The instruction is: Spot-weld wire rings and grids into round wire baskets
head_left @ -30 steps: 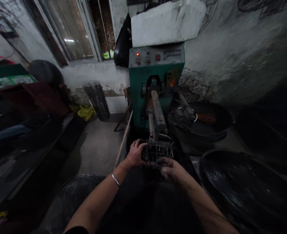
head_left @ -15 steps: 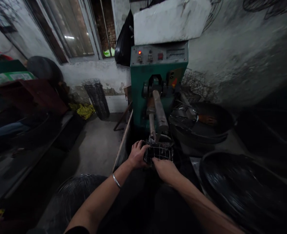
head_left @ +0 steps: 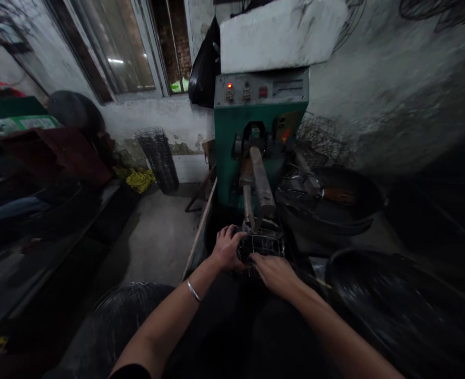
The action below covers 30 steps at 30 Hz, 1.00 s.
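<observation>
A small wire basket [head_left: 269, 243] of open metal mesh sits just below the electrode arms [head_left: 263, 189] of a green spot welding machine [head_left: 232, 173]. My left hand [head_left: 229, 248], with a silver bangle on its wrist, grips the left side of the basket, thumb towards me and fingers over the far side. At the near rim, my right hand [head_left: 274, 271] is closed, its fingertips pressed by the wire. Whether it also pinches a loose piece there is too dark to make out. The lower part of the basket is hidden in shadow.
A rolled wire mesh cylinder [head_left: 157, 160] stands by the wall. To the right is a dark round basin [head_left: 335, 202] with an orange-brown object [head_left: 338, 195] in it. Bundled wire [head_left: 125, 316] lies lower left, and a white foam block [head_left: 279, 37] rests on the machine.
My right hand has moved left and turned palm down at the basket's near rim. My left hand keeps its hold. The view has shifted slightly.
</observation>
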Available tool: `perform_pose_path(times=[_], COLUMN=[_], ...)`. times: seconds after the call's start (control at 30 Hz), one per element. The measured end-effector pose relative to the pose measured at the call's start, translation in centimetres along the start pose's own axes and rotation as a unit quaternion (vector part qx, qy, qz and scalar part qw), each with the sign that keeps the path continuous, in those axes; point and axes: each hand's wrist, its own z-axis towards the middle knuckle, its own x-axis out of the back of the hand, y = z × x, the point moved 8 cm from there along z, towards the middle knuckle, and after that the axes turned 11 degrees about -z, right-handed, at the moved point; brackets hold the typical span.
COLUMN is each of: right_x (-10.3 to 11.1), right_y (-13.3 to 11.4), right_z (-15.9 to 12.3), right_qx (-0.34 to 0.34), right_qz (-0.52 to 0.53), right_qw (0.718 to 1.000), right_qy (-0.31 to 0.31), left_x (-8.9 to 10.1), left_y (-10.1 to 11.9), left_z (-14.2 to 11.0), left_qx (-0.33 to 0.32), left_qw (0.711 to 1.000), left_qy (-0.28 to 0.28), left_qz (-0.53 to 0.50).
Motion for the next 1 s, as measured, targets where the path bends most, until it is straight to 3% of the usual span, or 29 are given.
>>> perform_pose_path(times=[0.5, 0.77, 0.9, 1.0], right_x=[0.0, 0.9, 1.8, 1.2], right_y=[1.6, 1.9, 2.6, 3.6], right_z=[0.3, -0.1, -1.7, -3.1], right_qx=[-0.022, -0.040, -0.057, -0.072], right_qz=[-0.020, 0.040, 0.085, 0.105], right_qw=[0.999, 0.998, 0.990, 0.981], right_qy=[-0.018, 0.003, 0.092, 0.150], left_x=[-0.1, 0.5, 0.1, 0.2], left_y=[0.5, 1.0, 0.1, -0.5], left_z=[1.4, 1.3, 2.1, 3.1], left_qx=[0.012, -0.002, 0.030, 0.041], left_qw=[1.000, 1.000, 0.999, 0.999], left_qy=[0.005, 0.023, 0.012, 0.016], left_qz=[0.011, 0.000, 0.022, 0.030])
